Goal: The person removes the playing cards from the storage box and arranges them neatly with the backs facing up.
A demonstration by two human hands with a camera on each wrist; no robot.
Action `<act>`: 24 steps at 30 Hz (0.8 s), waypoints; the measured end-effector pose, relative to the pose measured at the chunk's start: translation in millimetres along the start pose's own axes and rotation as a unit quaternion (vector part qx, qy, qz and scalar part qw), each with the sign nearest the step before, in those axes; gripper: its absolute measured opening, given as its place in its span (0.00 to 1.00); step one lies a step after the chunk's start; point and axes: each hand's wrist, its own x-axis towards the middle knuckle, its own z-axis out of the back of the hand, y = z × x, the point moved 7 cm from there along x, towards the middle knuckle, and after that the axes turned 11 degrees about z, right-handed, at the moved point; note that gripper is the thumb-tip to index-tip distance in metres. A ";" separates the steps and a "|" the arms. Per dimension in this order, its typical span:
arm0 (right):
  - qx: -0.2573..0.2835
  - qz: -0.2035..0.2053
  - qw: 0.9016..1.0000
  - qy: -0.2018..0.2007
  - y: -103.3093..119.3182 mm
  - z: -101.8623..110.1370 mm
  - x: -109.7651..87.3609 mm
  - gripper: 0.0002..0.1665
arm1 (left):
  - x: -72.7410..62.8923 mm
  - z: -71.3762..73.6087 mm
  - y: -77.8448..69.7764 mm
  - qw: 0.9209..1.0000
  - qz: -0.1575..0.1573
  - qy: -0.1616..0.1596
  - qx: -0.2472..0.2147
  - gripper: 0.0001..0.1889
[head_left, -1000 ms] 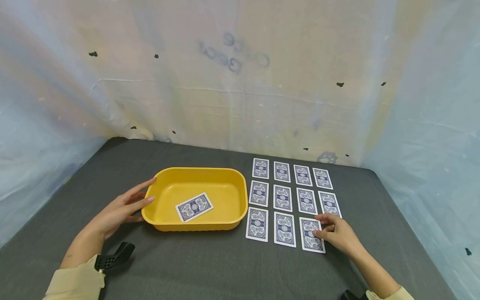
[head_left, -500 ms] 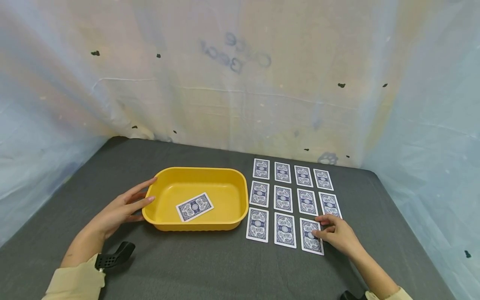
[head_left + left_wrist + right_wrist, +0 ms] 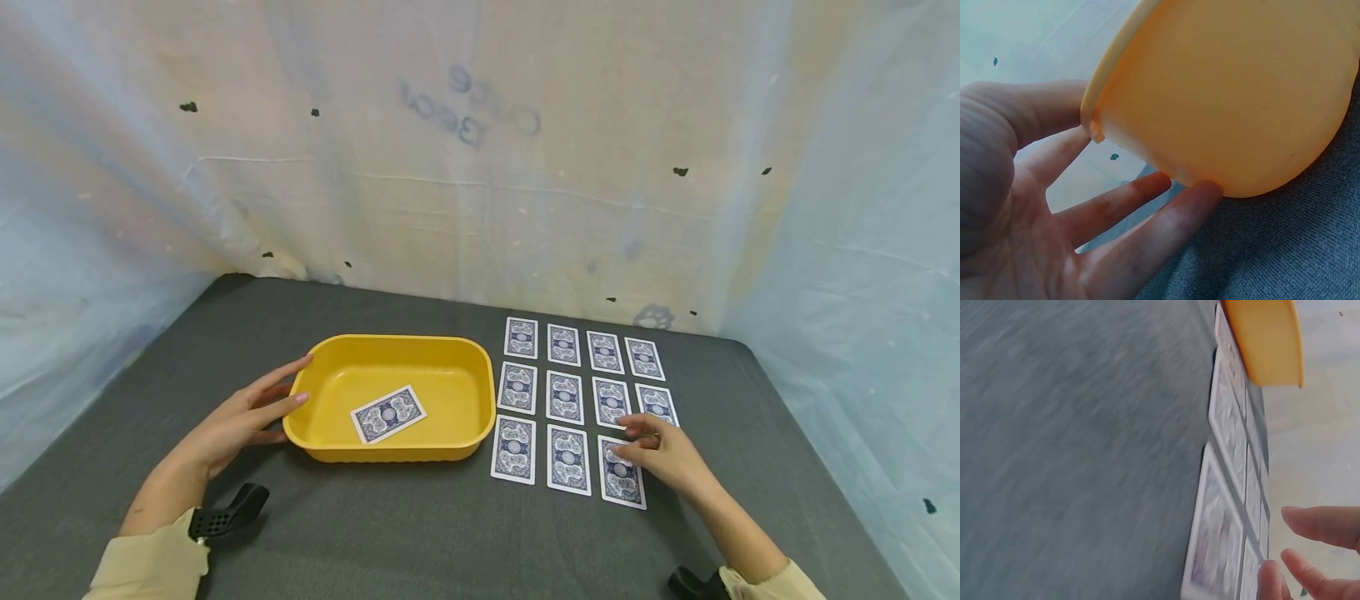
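At the left end of a yellow plastic tray (image 3: 390, 454), my left hand (image 3: 240, 417) rests its fairly straight fingers against the wall. The left wrist view shows the thumb at the rim and the fingertips (image 3: 1207, 190) along the outer side. Inside the tray lies one blue-patterned playing card (image 3: 388, 414), back up. My right hand (image 3: 667, 454) is over the nearest row's right-hand card (image 3: 622, 483), thumb and fingers parted, nothing between them. Its fingertips overlap the lower edge of a middle-row card (image 3: 611, 400). That gap also shows beside the cards in the right wrist view.
Playing cards (image 3: 568, 458) lie back up in three rows right of the tray, the nearest column close to its wall. A dark grey cloth (image 3: 375, 533) covers the table. Pale sheeting (image 3: 480, 233) hangs behind and at both sides.
My right hand has come off the nearest row's right-hand card and shifted slightly left and away from me. That card was turned slightly straighter beforehand. The left hand and tray have stayed put.
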 end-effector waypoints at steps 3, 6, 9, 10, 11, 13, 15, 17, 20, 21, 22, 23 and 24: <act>0.012 0.010 1.000 0.004 8.2 -5.3 4.5 0.28 | 0.0 0.7 0.5 1.000 0.001 0.000 0.000 0.38; 0.022 0.019 1.000 0.008 16.6 -10.0 8.9 0.29 | -0.2 1.0 0.4 1.000 0.000 0.000 -0.002 0.38; 0.025 0.025 0.999 0.006 24.5 -12.9 12.8 0.29 | 0.2 0.7 0.3 1.000 -0.002 0.001 -0.003 0.38; 0.026 0.026 0.999 0.006 26.7 -13.9 13.9 0.29 | 0.3 0.4 0.4 1.000 -0.002 0.002 -0.004 0.38; 0.027 0.028 0.999 0.005 28.7 -14.6 15.0 0.29 | 0.5 0.2 0.6 1.000 -0.002 0.002 -0.004 0.38; 0.028 0.030 0.999 0.007 32.5 -16.6 16.8 0.29 | 1.0 -0.3 0.9 1.000 -0.002 0.003 -0.005 0.38; 0.031 0.034 0.999 0.009 36.2 -18.7 18.5 0.28 | 1.1 -0.6 1.1 1.000 0.000 0.004 -0.005 0.39; 0.033 0.036 0.999 0.012 39.9 -20.9 20.0 0.28 | 1.3 -0.6 1.2 1.000 0.003 0.004 -0.005 0.39; 0.036 0.041 0.998 0.013 46.2 -24.0 23.0 0.28 | 1.0 -0.4 1.2 1.000 0.007 0.002 -0.005 0.39; 0.039 0.043 0.998 0.013 48.3 -25.0 24.3 0.28 | 0.9 -0.3 1.2 1.000 0.008 0.002 -0.005 0.39; 0.044 0.046 0.998 0.014 50.5 -26.2 25.8 0.28 | 0.8 -0.2 1.2 1.000 0.008 0.001 -0.005 0.39; 0.049 0.050 0.997 0.014 52.9 -27.4 27.0 0.28 | 0.6 -0.2 1.2 1.000 0.008 0.001 -0.006 0.39; 0.054 0.054 0.997 0.015 55.1 -28.7 28.2 0.28 | 0.5 -0.2 1.3 1.000 0.008 0.001 -0.005 0.39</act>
